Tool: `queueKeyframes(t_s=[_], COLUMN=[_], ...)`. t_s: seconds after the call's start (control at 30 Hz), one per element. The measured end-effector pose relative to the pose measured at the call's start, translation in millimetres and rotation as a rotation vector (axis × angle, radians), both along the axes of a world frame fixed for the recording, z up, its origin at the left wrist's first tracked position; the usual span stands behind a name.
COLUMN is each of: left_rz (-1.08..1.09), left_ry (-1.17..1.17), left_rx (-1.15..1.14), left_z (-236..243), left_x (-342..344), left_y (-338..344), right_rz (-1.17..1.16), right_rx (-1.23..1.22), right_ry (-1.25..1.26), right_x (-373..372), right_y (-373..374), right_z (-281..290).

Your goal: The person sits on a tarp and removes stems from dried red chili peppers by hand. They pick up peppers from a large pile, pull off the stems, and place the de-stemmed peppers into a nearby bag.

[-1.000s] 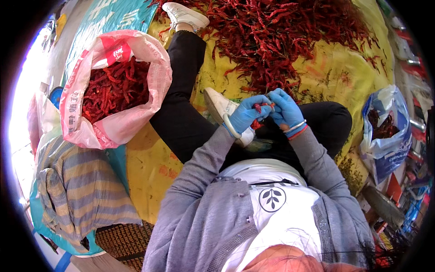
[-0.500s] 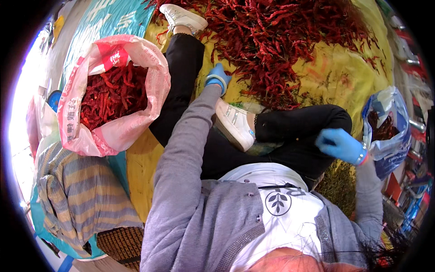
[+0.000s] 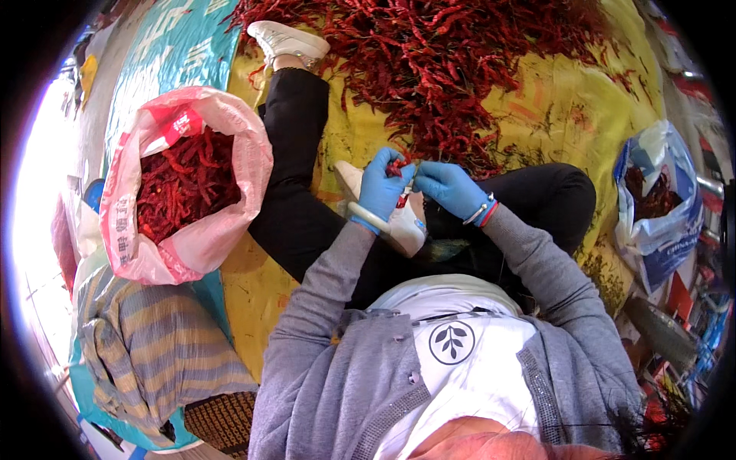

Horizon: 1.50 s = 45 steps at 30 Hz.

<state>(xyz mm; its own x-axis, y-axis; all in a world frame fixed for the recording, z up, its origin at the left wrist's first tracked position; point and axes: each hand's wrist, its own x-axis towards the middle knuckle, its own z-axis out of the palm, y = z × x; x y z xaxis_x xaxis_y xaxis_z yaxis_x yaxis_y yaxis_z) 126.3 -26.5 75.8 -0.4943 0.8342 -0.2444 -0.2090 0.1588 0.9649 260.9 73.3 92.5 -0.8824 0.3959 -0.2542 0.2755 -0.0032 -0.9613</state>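
Note:
My left hand [image 3: 381, 188], in a blue glove with a pale bangle at the wrist, is closed on a small bunch of dried red chillies [image 3: 395, 167] above my white shoe [image 3: 349, 178]. Just right of it, my right hand [image 3: 443, 184], also gloved, has its fingers pinched at the bunch; what they grip is too small to make out. Beyond both hands, a large heap of dried red chillies [image 3: 452, 69] lies on a yellow sheet [image 3: 567, 115].
At left stands an open pink-white sack [image 3: 245, 184] of chillies, with a striped cloth bundle [image 3: 146, 345] below it. A blue-white bag [image 3: 659, 245] holding darker chillies sits beside my bent knee [image 3: 567, 203]. Clutter and a wheel [image 3: 659, 337] line the right edge.
Since half a second ago, my left hand has come back from the heap's edge with chillies, and my right hand has moved left from beside my knee to meet it.

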Motion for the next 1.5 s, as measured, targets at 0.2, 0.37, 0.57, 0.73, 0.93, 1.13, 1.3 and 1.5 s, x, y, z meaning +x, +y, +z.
queueKeyframes(t_s=[0.2, 0.37, 0.57, 0.73, 0.93, 1.13, 1.3, 1.5], left_rz=[-0.101, 0.018, 0.067, -0.159, -0.489, -0.195, -0.189, -0.215], left_ry=[0.191, -0.151, -0.162, 0.707, 0.502, -0.141, 0.066, 0.037], left_rx=[-0.035, -0.081, -0.228, -0.648, -0.633, -0.171, -0.112, -0.252], left_z=[21.9, 17.9, -37.8, -75.4, -84.9, -41.0, 43.2, 4.4], left_x=[44.8, 52.4, -34.3, -40.9, 0.7, -15.9, -77.4, -63.0], left_y=[-7.8, 5.4, 29.1, 78.7, 91.9, 115.9, 123.8, 62.6], right_rz=[-0.068, -0.166, 0.211, 0.298, 0.464, -0.089, -0.254, 0.066], right_rx=[0.700, 0.503, 1.012, 0.860, 0.509, -0.041, -0.107, 0.347], right_ry=[-0.198, -0.330, -0.727, -0.649, -0.869, -0.217, -0.108, -0.418], right_x=[37.9, 109.1, 194.1, 96.1, 21.5, 13.1, 16.0, 53.9], right_y=[-13.0, 26.6, 94.0, 110.9, 96.0, 117.8, 147.5, 151.8], right_z=[7.3, 64.8, 152.6, 60.7, -23.1, -34.5, 44.6, 2.8])
